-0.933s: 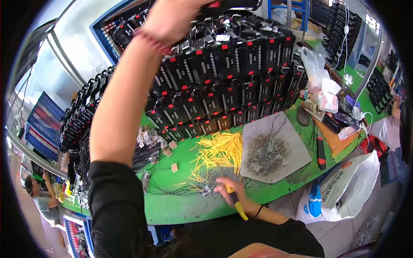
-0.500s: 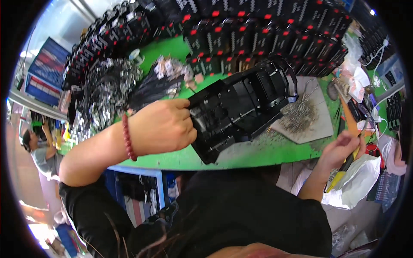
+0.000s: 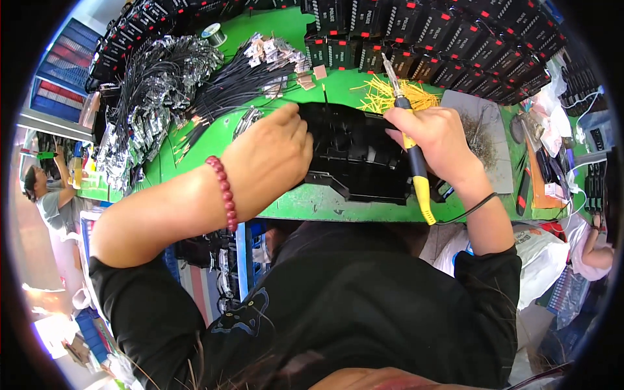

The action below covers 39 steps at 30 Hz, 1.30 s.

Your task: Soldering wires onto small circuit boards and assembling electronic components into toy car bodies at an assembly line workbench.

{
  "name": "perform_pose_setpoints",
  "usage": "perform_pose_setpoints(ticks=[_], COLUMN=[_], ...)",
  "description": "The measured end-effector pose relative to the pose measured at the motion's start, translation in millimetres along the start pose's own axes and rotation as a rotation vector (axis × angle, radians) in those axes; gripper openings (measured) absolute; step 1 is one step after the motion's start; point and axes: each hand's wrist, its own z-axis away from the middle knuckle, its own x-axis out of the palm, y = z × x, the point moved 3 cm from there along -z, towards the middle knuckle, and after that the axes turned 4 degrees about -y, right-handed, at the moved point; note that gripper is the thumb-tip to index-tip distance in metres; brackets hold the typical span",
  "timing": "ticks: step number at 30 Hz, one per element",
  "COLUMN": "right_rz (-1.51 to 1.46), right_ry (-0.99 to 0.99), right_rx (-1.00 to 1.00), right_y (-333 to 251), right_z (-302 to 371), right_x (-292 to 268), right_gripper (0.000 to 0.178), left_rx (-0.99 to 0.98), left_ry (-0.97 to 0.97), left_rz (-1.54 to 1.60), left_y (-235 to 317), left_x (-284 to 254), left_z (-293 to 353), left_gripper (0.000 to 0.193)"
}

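A black plastic housing (image 3: pixel 357 153) with moulded ribs lies on the green table in front of me. My left hand (image 3: pixel 276 153), a red bead bracelet at its wrist, grips the left end with fingers curled over the edge. Over the right end, my right hand (image 3: pixel 445 140) is closed around a yellow and black soldering iron (image 3: pixel 419 179). Its metal tip points up and away from me, clear of the housing. The iron's black cord passes over my right wrist. Whether my right fingers also touch the housing, I cannot tell.
Thin yellow wires (image 3: pixel 404 96) lie behind the housing. Black cables (image 3: pixel 224 97) and foil-wrapped pieces (image 3: pixel 153 107) cover the left. Stacked black boxes (image 3: pixel 448 49) line the back, near a solder spool (image 3: pixel 213 34). A pale board (image 3: pixel 500 133) with metal scraps sits right. Another person (image 3: pixel 49 195) is far left.
My right hand has brought the soldering iron from the far right to the housing and turned its tip upward. The housing has been turned and lowered, and the yellow wires now show behind it.
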Motion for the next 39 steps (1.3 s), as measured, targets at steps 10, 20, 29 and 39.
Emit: perform_pose_setpoints(ticks=[10, 20, 29, 39], right_rz=[-0.121, 0.057, 0.136, -0.871], right_ry=[-0.030, 0.314, 0.749, 0.413], right_rx=[0.211, -0.342, -0.594, 0.522], right_y=[-10, 47, 73, -12], right_z=[-6, -72, -74, 54], right_x=[13, 65, 110, 121], right_gripper=[0.026, 0.030, 0.033, 0.036], left_rx=[-0.679, -0.564, -0.614, -0.556], left_ry=[0.603, 0.840, 0.735, 0.671], left_rz=[0.747, 1.172, 1.176, 1.220], left_y=[25, 40, 60, 76], left_x=[52, 93, 113, 117], left_z=[-37, -53, -84, -95], left_gripper=[0.012, 0.012, 0.006, 0.009])
